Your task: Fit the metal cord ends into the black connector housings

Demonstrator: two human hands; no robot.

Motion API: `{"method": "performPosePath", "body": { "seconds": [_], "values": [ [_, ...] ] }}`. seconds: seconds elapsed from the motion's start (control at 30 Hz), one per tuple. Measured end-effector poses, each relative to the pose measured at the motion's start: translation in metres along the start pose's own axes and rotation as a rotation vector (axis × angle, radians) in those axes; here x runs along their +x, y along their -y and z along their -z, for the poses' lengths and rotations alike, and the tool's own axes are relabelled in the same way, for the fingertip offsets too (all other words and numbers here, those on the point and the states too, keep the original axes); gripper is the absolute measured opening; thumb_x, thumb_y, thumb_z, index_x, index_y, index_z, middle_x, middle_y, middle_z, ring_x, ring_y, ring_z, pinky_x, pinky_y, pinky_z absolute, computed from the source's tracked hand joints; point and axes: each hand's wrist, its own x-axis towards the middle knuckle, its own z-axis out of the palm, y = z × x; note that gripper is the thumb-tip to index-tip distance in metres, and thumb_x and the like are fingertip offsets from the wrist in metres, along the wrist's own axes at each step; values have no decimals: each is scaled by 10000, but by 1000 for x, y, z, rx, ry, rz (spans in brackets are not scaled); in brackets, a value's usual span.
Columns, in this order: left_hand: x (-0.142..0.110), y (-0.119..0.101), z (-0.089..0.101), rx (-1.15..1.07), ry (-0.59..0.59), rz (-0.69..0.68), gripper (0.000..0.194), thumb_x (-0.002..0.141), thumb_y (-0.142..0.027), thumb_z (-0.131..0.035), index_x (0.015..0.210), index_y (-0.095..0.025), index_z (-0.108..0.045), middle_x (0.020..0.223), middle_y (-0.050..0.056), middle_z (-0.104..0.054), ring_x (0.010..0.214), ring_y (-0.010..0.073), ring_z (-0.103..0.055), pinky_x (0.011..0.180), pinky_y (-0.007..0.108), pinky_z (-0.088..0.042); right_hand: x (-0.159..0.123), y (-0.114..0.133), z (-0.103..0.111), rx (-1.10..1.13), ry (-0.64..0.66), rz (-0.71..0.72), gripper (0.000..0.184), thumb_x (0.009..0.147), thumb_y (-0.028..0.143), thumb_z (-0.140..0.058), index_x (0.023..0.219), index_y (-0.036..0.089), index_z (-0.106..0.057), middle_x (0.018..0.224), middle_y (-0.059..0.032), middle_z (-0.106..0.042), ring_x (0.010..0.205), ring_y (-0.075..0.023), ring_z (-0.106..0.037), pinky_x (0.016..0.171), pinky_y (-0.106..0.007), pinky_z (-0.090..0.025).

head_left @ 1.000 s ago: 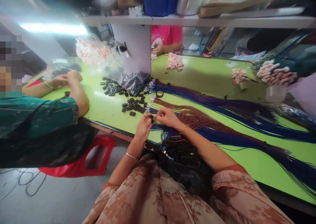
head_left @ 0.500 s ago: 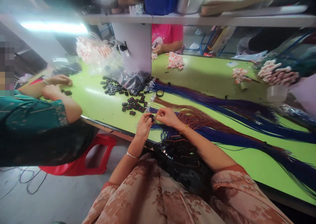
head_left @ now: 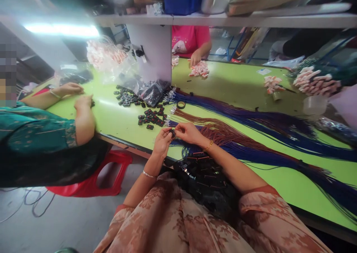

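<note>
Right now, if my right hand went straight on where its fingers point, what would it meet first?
Likely the small black piece in your left hand; your right hand may already touch it, depth being unclear.

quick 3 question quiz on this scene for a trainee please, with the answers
1. What does the camera wearer's left hand pinch?
a) a roll of tape
b) a black connector housing
c) a blue bin

2. True or false: the camera wearer's right hand has a gold-toned bracelet at its wrist.

3. Fill in: the ____ wires lie between two blue bundles.

Key: 1 b; 2 true; 3 brown.
</note>
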Motion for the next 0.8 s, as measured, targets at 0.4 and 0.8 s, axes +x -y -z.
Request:
{"method": "performPosePath", "body": {
  "seconds": [0.4, 0.8],
  "values": [
    [1, 1, 1, -17, 3, 5, 333, 641, -188, -777, 933, -165, -618, 829, 19, -645, 757, 101, -603, 771, 258, -477, 3, 1, 8, -8, 44, 31, 141, 732, 205, -515, 681, 142, -630, 608, 16, -593, 546, -79, -458, 563, -200, -329],
    [-28, -3, -18, 580, 3, -426, 249, 827, -264, -593, 1055, -164, -601, 1009, 88, -668, 920, 160, -620, 857, 317, -481, 12, -1, 28, 68, 142, -6, 215, 801, 304, -505, 729, 137, -619, 650, 11, -593, 584, -90, -459, 570, -207, -336]
  ]
}}
